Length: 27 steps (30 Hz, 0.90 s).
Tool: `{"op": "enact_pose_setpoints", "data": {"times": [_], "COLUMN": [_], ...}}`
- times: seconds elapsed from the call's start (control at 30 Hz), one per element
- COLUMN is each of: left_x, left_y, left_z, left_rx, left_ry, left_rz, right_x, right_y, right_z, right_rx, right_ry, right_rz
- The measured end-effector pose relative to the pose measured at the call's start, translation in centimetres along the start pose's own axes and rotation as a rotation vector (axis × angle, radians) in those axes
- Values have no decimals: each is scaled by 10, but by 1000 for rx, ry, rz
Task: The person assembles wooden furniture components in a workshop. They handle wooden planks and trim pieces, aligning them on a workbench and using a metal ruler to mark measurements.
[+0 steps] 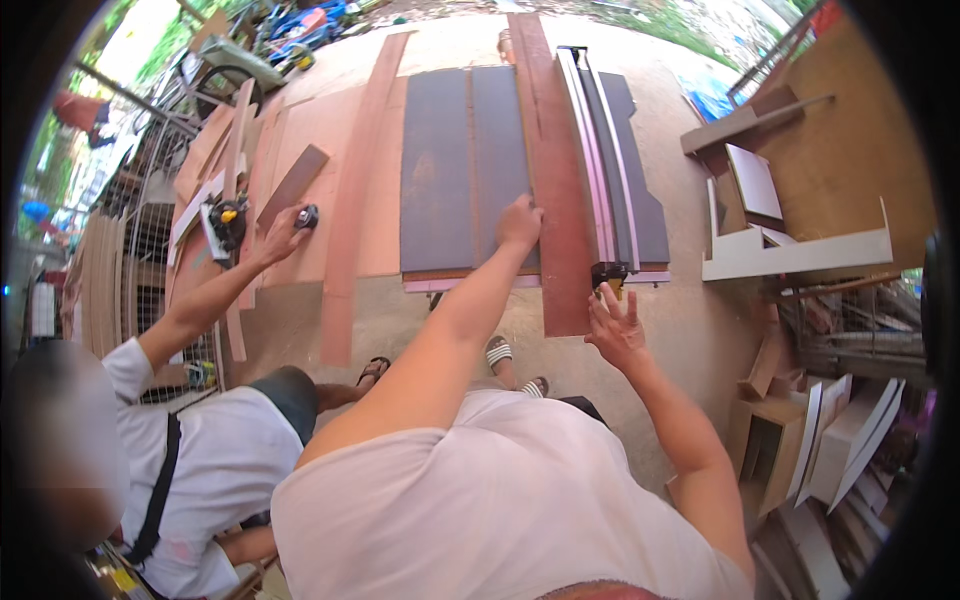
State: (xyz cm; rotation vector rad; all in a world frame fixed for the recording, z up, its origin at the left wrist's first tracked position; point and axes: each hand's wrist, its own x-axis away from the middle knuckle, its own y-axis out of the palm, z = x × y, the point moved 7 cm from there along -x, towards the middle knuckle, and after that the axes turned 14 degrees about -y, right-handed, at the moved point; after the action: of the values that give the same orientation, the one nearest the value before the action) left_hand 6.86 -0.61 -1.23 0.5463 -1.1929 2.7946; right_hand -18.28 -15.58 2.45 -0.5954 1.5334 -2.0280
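Observation:
A long reddish-brown board (560, 180) lies lengthwise on the dark grey table top (435, 170), its near end jutting past the table's front edge. At the board's left edge is my left hand (520, 222), fingers curled in; whatever they may pinch is too small to make out. To the right of the board runs a long metal rail fence (603, 160) with a black end fitting (609, 272). Just below that fitting, my right hand (617, 328) has its fingers spread, with the fingertips close to it and nothing visibly gripped.
At the left, a co-worker's hand (285, 235) holds a small dark tool (307, 216) over a pinkish wooden surface with a long strip (360, 190). A power saw (228, 222) sits beyond. White and brown panels (800, 250) stand on the right, above stacked wooden boxes (775, 450).

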Motion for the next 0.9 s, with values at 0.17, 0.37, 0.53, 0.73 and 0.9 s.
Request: {"op": "enact_pose_setpoints", "data": {"times": [0.17,0.37,0.53,0.73,0.9], "left_x": [113,170,164,154,150], "left_y": [15,18,17,10,4], "left_z": [-35,-69,-80,-73,-67], "left_rx": [-51,-423,-369,-361,-330], "left_ry": [596,784,802,825,793], "left_rz": [-7,-45,-20,72,150], "right_x": [-3,-37,-48,-56,-69], "right_y": [-15,-36,-32,-32,-23], "right_z": [18,36,43,53,59], "right_rx": [-56,26,42,-4,72], "right_ry": [-66,-201,-257,-211,-204], "right_rz": [-121,-116,-148,-84,-191]}}
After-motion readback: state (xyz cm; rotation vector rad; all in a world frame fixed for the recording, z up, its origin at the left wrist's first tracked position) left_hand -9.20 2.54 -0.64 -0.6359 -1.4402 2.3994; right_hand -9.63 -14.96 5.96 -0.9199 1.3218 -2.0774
